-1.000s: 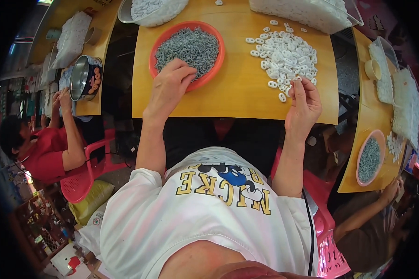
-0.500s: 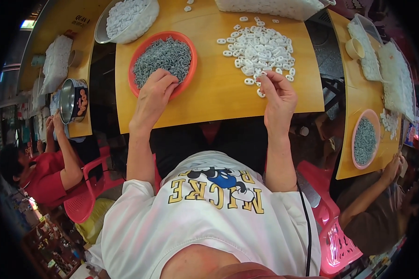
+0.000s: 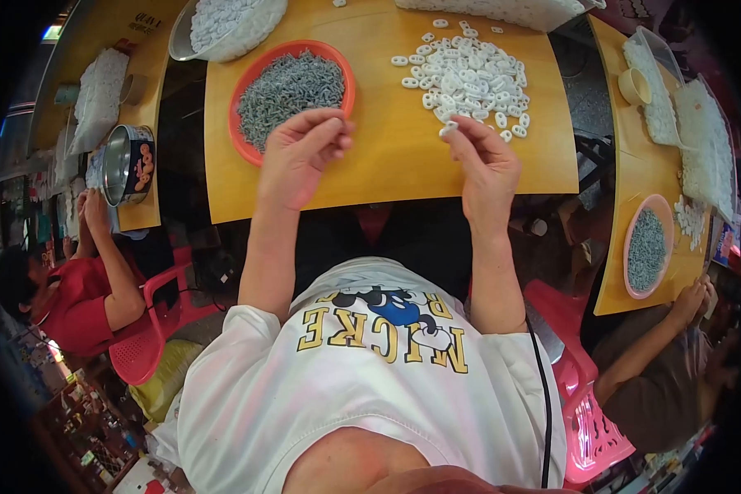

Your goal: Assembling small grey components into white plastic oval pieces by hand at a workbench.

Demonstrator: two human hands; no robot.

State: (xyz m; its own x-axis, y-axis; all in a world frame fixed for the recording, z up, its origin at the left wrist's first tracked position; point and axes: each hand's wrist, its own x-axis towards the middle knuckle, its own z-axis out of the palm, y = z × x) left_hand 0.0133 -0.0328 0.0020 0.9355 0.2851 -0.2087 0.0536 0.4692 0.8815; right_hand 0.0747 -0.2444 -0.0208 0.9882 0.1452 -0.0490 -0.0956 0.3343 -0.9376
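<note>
My right hand (image 3: 487,165) pinches a small white plastic piece with two holes (image 3: 448,128) between thumb and fingertips, just in front of a pile of the same white pieces (image 3: 473,74) on the yellow table (image 3: 379,165). Over the near right rim of a red-orange bowl (image 3: 350,78) is my left hand (image 3: 305,152), its thumb and index finger pressed together. Whatever sits in that pinch is too small to make out. Heaped in the bowl are small grey screws (image 3: 292,90).
A clear basin (image 3: 263,37) of white parts stands at the far left, a white tray (image 3: 502,12) at the far edge. To the left, a person in red (image 3: 82,296) sits by a round tin (image 3: 128,169). Another person (image 3: 667,362) works beside a pink bowl (image 3: 649,247) on the right.
My left hand has lifted out of the screws and moved right, toward the bowl's edge. My right hand has drawn slightly left with the white piece, away from the pile.
</note>
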